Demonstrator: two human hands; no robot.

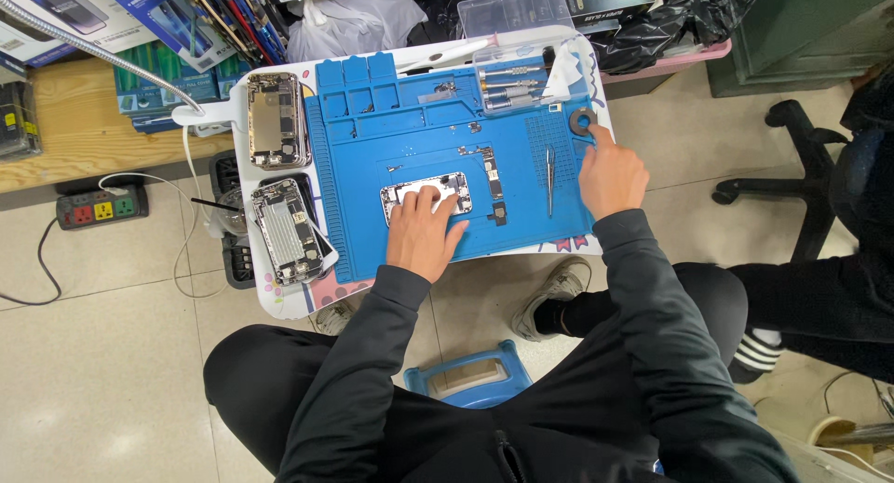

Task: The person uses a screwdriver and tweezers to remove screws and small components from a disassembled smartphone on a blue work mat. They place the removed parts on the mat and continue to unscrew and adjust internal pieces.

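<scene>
Opened phone body under the left hand on a blue mat, right hand at a dark ring.

On the small white table [279, 301], a blue silicone work mat [372, 120] covers most of the top; two more opened phone housings [273, 120] lie along the table's left edge. At the mat's middle the silver opened phone body [445, 190] lies flat, its inside facing up, looking partly stripped: a narrow dark circuit board [491, 177] and slim metal tweezers [549, 177] rest just beside it, so reassembly or further stripping seems left. The left hand [424, 231] presses spread fingers on the body. The right hand [610, 174] points one finger at a small dark ring [583, 122] near the mat's right edge, the others curled.
</scene>
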